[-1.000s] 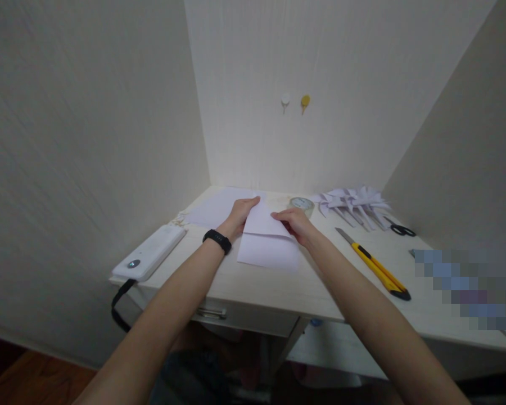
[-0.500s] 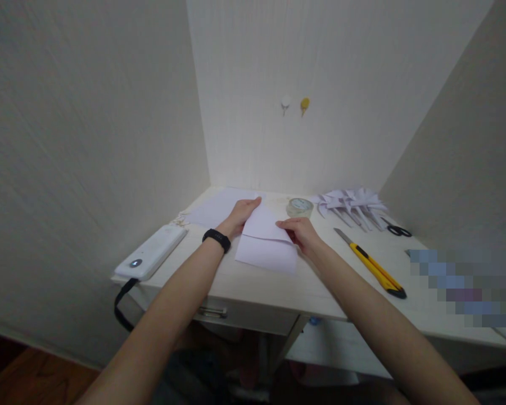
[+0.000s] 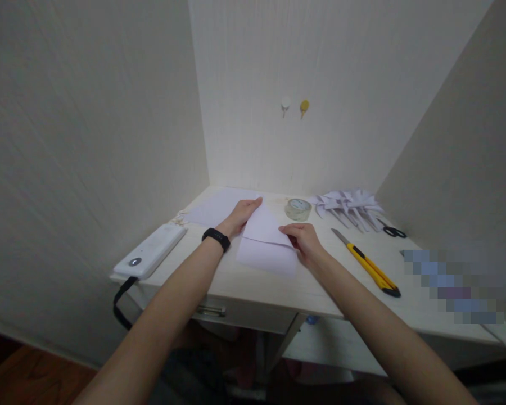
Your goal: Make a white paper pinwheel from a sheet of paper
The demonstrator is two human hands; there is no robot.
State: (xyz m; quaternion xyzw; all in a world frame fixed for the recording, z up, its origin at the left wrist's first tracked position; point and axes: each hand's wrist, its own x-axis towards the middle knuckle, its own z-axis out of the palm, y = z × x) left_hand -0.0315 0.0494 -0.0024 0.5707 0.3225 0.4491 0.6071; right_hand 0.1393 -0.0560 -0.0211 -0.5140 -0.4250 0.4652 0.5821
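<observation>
A white sheet of paper (image 3: pixel 263 225) lies on the desk between my hands, with its upper part folded over toward me in a slanted flap. My left hand (image 3: pixel 242 215), with a black band on the wrist, grips the sheet's far left edge, thumb on top. At the right, my right hand (image 3: pixel 301 239) pinches the flap's corner between thumb and fingers. The lower part of the sheet extends flat below the flap. Behind my left hand, more white paper (image 3: pixel 213 205) lies on the desk.
A roll of clear tape (image 3: pixel 297 209) stands behind my right hand. To the right are folded paper pinwheels (image 3: pixel 349 205), black scissors (image 3: pixel 394 231) and a yellow utility knife (image 3: pixel 371 267) with its blade out. A white device (image 3: pixel 152 252) with a black strap lies at the left edge.
My right hand has shifted slightly right and toward me, and the flap's corner has moved with it. My left hand stays in nearly the same spot.
</observation>
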